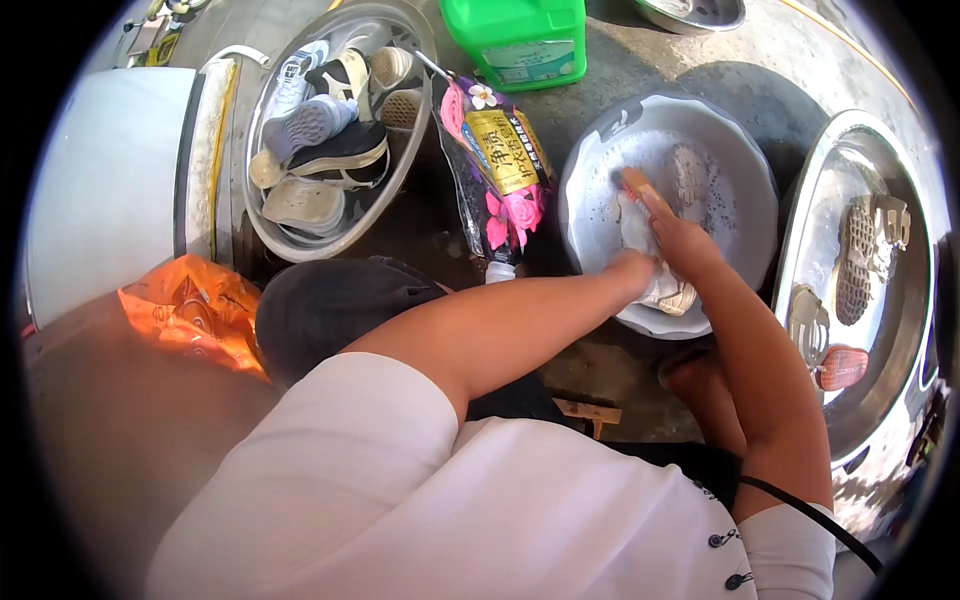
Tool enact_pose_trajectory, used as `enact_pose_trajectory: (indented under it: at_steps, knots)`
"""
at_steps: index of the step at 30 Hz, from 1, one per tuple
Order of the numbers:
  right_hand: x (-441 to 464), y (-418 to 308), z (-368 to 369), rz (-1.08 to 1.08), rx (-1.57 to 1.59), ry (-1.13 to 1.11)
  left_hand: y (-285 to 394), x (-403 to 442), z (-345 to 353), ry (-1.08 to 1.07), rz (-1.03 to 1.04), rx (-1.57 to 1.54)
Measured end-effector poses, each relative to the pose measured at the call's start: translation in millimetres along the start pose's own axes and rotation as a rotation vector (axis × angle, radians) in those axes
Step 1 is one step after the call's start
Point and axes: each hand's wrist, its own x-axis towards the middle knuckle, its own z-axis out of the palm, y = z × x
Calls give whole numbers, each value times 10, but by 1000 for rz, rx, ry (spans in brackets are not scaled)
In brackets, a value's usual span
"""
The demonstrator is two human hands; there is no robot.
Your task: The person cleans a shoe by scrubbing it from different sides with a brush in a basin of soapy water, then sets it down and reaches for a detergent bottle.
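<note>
A grey basin of sudsy water stands in front of me. A white shoe is tilted over its near side, and my left hand is closed round it. My right hand lies against the upper part of this shoe, its fingers pressed round something brownish near its tip that I cannot make out. Another light shoe lies in the suds beyond my hands.
On the left, a clear tub holds several shoes. A detergent bag and a green jug stand beside the basin. An oval metal tub with shoes is on the right. An orange bag lies lower left.
</note>
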Motion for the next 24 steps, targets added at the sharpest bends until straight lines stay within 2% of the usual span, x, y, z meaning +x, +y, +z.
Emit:
enact_pose_trajectory:
  at_steps: [2,4,6,7,9,10,11,13,15,18,19,20,24]
  knots:
    - [-394,38,-170,-56,133,-40,-18,-5,37,27,21,-4]
    - [-724,365,-204,-190,224,-111,20,-25,26,-2,-66,4]
    - [-976,507,-330,-376,345,-124,-48,30,63,21,-26,-24]
    - [-972,463,-377,-383,341,-131,-28,25,62,0,-99,-2]
    - [-929,288,-462,-41,265,-281,-6,-4,81,56,-88,7]
    - [-850,162,-460,-52,260,-274,9,-13,96,109,-80,19]
    - [-712,29,-412,-45,59,-207,29,20,80,48,-156,-28]
    - [-346,12,-142,-98,-258,-22,40,19,61,43,-76,-11]
    - [-242,-22,-42,-91,-227,17,44,-4,32,-15,-18,34]
    - [-489,183,-52,-72,-108,26,29,-74,75,55,3,55]
    - [-678,319,-114,-163,-16,-45,182,-204,-10,19,-79,48]
    - [-835,424,-179,-252,77,-120,205,-241,-49,12,-75,47]
    - [-1089,441,-396,-330,170,-151,138,-206,0,-108,-64,-128]
